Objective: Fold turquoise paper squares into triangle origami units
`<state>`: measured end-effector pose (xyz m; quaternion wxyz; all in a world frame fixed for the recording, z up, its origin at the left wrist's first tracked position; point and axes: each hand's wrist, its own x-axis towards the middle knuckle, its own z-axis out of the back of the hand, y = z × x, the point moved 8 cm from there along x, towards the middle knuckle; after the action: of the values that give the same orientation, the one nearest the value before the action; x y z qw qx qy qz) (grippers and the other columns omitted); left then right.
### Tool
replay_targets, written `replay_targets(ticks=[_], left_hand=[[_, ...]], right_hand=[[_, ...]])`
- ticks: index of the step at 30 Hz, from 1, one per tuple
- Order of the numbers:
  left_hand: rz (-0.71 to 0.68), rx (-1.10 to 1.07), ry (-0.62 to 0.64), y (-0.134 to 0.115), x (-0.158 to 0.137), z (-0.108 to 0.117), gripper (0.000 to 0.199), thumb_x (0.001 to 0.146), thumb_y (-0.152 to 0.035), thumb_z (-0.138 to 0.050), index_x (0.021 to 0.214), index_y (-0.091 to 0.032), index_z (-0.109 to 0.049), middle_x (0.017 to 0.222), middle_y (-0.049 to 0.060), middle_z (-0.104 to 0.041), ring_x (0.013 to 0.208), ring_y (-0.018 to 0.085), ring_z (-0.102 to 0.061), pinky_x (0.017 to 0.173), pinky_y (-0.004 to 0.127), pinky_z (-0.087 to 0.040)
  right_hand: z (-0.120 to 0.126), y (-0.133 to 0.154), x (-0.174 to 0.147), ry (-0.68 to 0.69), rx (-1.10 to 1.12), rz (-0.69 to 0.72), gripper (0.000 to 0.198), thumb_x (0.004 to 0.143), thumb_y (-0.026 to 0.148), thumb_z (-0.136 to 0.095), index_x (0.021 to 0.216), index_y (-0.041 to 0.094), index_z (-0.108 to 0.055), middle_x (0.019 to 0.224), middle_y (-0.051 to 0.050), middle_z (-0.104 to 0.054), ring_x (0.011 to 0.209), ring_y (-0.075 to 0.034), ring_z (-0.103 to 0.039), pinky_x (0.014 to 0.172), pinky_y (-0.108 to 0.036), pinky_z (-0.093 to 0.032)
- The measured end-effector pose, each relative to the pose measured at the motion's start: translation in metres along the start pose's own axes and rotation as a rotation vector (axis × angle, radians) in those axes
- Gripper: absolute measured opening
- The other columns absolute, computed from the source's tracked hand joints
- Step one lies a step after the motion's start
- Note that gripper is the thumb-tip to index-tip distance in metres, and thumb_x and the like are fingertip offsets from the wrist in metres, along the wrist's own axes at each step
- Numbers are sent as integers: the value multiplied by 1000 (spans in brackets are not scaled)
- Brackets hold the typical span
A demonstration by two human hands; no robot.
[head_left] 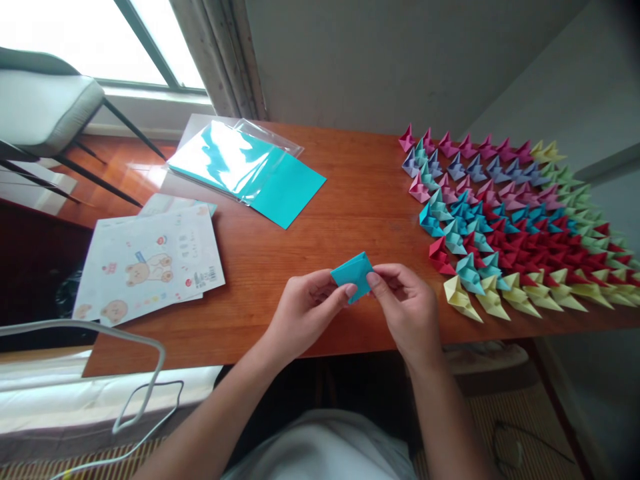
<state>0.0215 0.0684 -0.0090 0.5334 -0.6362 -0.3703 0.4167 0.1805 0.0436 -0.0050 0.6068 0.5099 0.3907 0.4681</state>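
A small folded piece of blue origami paper is held between both hands, just above the front part of the table. My left hand pinches its left side, the thumb lying across the lower left face. From the other side, my right hand grips the right corner between thumb and fingers. The paper is roughly square and tilted, with layered edges showing along its top. Parts of its left and right sides are hidden by the fingers.
Rows of folded paper figures in several colours cover the table's right side. Turquoise paper sheets lie partly in a clear sleeve at the back left. A bear-printed pad rests on the left edge of the wooden table. A white cable hangs near the front left.
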Motion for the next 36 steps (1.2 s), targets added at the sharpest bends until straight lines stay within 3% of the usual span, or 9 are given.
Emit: replay_targets(ticks=[4, 6, 8, 10, 14, 20, 27, 36], left_hand=[[-265, 409, -286, -21, -8, 20, 19, 93, -28, -64, 109, -18, -66, 101, 6, -71, 83, 16, -67, 72, 25, -56], [-412, 662, -393, -32, -15, 21, 17, 92, -22, -65, 109, -19, -65, 108, 7, -67, 90, 17, -65, 79, 28, -55], [-514, 845, -337, -35, -17, 10, 6, 93, -19, -62, 98, -19, -65, 102, 6, -66, 88, 17, -63, 80, 31, -54], [-574, 961, -178, -31, -17, -6, 9, 95, -15, -57, 93, -18, -65, 97, 6, -66, 87, 18, -61, 81, 32, -54], [-572, 1135, 15, -17, -14, -23, 13, 95, -12, -54, 98, -16, -66, 103, 7, -69, 90, 21, -61, 84, 36, -55], [-601, 1149, 53, -20, -13, -22, 14, 95, -11, -55, 102, -15, -68, 104, 8, -69, 93, 22, -62, 86, 36, -56], [-592, 1138, 151, -23, -12, -17, 19, 98, -16, -51, 107, -17, -68, 108, 7, -70, 97, 20, -64, 90, 34, -56], [-487, 1008, 192, -23, -1, -5, 23, 98, -14, -51, 116, -15, -65, 120, 9, -67, 105, 20, -65, 92, 32, -55]], right_hand=[[1, 1, 2, 67, -205, 34, 11, 88, 33, -71, 89, 22, -73, 82, -1, -75, 71, -17, -69, 64, -26, -54], [-1, 4, 3, 95, -365, 100, 7, 89, 28, -70, 90, 21, -73, 80, -1, -74, 67, -16, -67, 61, -26, -52], [-3, 8, 3, 99, -511, 195, 6, 90, 24, -68, 90, 21, -73, 78, -1, -73, 64, -15, -63, 61, -28, -50], [-7, 12, 1, 103, -623, 295, 7, 91, 23, -66, 90, 20, -72, 80, -2, -71, 70, -17, -62, 67, -31, -50], [-12, 14, -1, 80, -763, 410, 9, 93, 24, -65, 94, 19, -72, 90, -6, -69, 85, -22, -60, 79, -37, -50], [-12, 14, -5, 142, -763, 494, 15, 96, 21, -61, 106, 20, -72, 95, -8, -66, 91, -22, -59, 84, -36, -51], [-11, 13, -10, 371, -693, 530, 29, 88, 29, -74, 115, 22, -67, 106, -8, -64, 98, -23, -58, 89, -39, -53], [-13, 11, -6, 406, -721, 594, 20, 93, 31, -67, 111, 24, -70, 102, -8, -64, 92, -22, -60, 82, -38, -55]])
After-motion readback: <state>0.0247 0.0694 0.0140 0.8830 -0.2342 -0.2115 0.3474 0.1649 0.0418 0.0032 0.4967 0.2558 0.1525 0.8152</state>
